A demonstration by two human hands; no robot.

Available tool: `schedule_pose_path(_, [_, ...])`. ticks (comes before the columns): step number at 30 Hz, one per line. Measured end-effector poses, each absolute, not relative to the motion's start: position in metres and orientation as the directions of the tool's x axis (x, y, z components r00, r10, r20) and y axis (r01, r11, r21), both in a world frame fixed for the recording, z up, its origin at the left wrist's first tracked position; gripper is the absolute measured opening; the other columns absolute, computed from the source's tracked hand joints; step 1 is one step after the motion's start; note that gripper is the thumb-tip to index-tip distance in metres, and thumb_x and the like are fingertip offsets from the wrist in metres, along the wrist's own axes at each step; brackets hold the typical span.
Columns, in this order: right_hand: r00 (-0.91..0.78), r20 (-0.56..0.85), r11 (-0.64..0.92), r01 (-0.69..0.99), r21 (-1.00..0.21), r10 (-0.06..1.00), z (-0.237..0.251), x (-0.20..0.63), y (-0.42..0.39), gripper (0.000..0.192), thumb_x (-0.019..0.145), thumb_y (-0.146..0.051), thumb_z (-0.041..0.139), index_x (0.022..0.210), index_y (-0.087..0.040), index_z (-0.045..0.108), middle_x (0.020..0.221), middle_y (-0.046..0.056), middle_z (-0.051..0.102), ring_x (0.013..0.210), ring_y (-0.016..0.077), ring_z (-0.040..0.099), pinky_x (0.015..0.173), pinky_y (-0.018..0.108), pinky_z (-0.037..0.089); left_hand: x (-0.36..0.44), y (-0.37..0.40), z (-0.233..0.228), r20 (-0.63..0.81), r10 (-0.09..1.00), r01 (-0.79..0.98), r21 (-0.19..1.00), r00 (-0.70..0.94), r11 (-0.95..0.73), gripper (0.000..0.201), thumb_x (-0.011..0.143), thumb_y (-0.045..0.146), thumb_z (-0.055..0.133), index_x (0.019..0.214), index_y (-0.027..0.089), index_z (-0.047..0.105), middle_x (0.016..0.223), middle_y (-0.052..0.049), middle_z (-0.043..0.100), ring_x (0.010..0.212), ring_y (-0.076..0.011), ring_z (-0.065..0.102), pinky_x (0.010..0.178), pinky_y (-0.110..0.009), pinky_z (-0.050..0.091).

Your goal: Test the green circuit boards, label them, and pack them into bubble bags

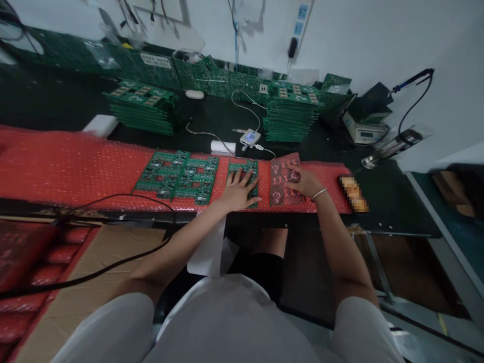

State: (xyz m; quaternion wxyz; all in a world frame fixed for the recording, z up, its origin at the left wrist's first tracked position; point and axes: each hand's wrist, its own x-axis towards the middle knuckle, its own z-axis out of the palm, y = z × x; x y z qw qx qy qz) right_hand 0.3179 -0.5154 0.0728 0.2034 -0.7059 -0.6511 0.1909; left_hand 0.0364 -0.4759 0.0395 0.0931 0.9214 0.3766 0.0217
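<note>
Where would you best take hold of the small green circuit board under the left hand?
Probably by its far short edge, from above: the small green circuit board lies flat on the red bubble wrap, and the left hand covers its near half.

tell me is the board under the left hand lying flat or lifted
Flat: the small green board lies on the red bubble wrap, left hand spread on it.

A white wall (pixel 378 35) runs behind the dark surface (pixel 68 101), with a white power strip (pixel 298 22) mounted on it and cables hanging down. The wall turns a corner at the right. Flat cardboard (pixel 113 252) lies low at the left. The lighting is dim and bluish.
</note>
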Motion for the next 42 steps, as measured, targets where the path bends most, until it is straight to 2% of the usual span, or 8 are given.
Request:
schedule_pose_path(8, [0.068, -0.075, -0.087, 0.949, -0.304, 0.995, 0.096, 0.293, -0.51, 0.066, 0.075, -0.02, 0.073, 0.14, -0.015, 0.059, 0.115, 0.015, 0.075, 0.104, 0.0316, 0.071, 0.096, 0.044, 0.054, 0.07, -0.48, 0.037, 0.004, 0.681, 0.66, 0.243, 0.732, -0.711, 0.074, 0.098, 0.058, 0.055, 0.159, 0.022, 0.035, 0.168, -0.011, 0.025, 0.154, -0.0437, 0.014, 0.123, -0.061, 0.015])
schedule_pose_path(12, [0.051, -0.127, -0.067, 0.989, -0.128, 0.991, 0.11, 0.267, -0.5, 0.061, 0.077, -0.022, 0.072, 0.135, -0.01, 0.06, 0.111, 0.022, 0.074, 0.101, 0.0358, 0.071, 0.09, 0.045, 0.054, 0.05, -0.476, 0.046, 0.089, 0.755, 0.705, 0.3, 0.65, -0.643, 0.065, 0.102, 0.047, 0.048, 0.154, 0.006, 0.04, 0.162, -0.025, 0.031, 0.152, -0.0388, 0.026, 0.121, -0.052, 0.03])
schedule_pose_path(17, [0.037, -0.147, -0.04, 0.999, -0.014, 0.988, 0.125, 0.228, -0.487, 0.052, 0.082, -0.03, 0.067, 0.13, -0.009, 0.062, 0.108, 0.026, 0.072, 0.096, 0.0359, 0.071, 0.079, 0.043, 0.055, 0.019, -0.48, 0.051, -0.024, 0.763, 0.752, 0.191, 0.646, -0.631, 0.083, 0.085, 0.052, 0.072, 0.146, 0.002, 0.048, 0.155, -0.03, 0.038, 0.145, -0.0458, 0.035, 0.115, -0.056, 0.036])
schedule_pose_path(23, [-0.097, -0.234, 0.058, 0.984, -0.165, 0.967, 0.122, 0.164, -0.476, 0.081, 0.087, -0.037, 0.063, 0.156, -0.009, 0.031, 0.13, 0.027, 0.063, 0.116, 0.0363, 0.065, 0.094, 0.044, 0.052, 0.005, -0.47, 0.043, 0.036, 0.739, 0.691, 0.329, 0.672, -0.644, 0.074, 0.077, 0.036, 0.079, 0.141, 0.009, 0.054, 0.151, -0.025, 0.045, 0.141, -0.0419, 0.043, 0.116, -0.051, 0.04])
schedule_pose_path(29, [-0.056, -0.261, -0.008, 0.971, -0.239, 0.964, 0.09, 0.127, -0.483, 0.085, 0.089, -0.035, 0.063, 0.159, -0.009, 0.023, 0.145, 0.032, 0.049, 0.114, 0.0371, 0.066, 0.094, 0.046, 0.052, -0.028, -0.462, 0.038, 0.12, 0.77, 0.581, 0.587, 0.627, -0.564, 0.057, 0.085, 0.008, 0.045, 0.143, 0.007, 0.048, 0.139, -0.019, 0.06, 0.127, -0.0254, 0.06, 0.114, -0.04, 0.046])
schedule_pose_path(33, [0.088, -0.005, -0.083, 0.916, -0.391, 0.996, 0.074, 0.161, -0.501, 0.062, 0.097, -0.043, 0.052, 0.147, -0.008, 0.043, 0.134, 0.024, 0.059, 0.124, 0.0326, 0.06, 0.104, 0.044, 0.048, -0.032, -0.477, 0.03, 0.172, 0.703, 0.553, 0.5, 0.69, -0.666, 0.047, 0.097, 0.03, 0.049, 0.139, 0.009, 0.055, 0.143, -0.018, 0.058, 0.138, -0.0305, 0.051, 0.118, -0.047, 0.041])
schedule_pose_path(37, [0.241, -0.005, -0.205, 0.814, -0.543, 0.971, 0.054, 0.199, -0.511, 0.085, 0.083, -0.047, 0.071, 0.151, -0.009, 0.038, 0.137, 0.025, 0.058, 0.126, 0.0356, 0.059, 0.105, 0.049, 0.049, -0.024, -0.486, 0.026, 0.179, 0.668, 0.584, 0.36, 0.723, -0.728, 0.061, 0.098, 0.042, 0.054, 0.144, 0.003, 0.051, 0.146, -0.024, 0.054, 0.141, -0.0352, 0.045, 0.118, -0.05, 0.037])
schedule_pose_path(42, [0.081, 0.04, -0.012, 0.554, -0.832, 0.996, 0.035, 0.214, -0.495, 0.096, 0.074, -0.038, 0.079, 0.156, -0.022, 0.033, 0.151, 0.012, 0.052, 0.134, 0.0261, 0.056, 0.116, 0.045, 0.043, -0.038, -0.473, 0.039, 0.124, 0.686, 0.629, 0.307, 0.717, -0.714, 0.049, 0.104, 0.046, 0.045, 0.141, 0.017, 0.06, 0.143, -0.016, 0.057, 0.134, -0.034, 0.05, 0.109, -0.052, 0.042])
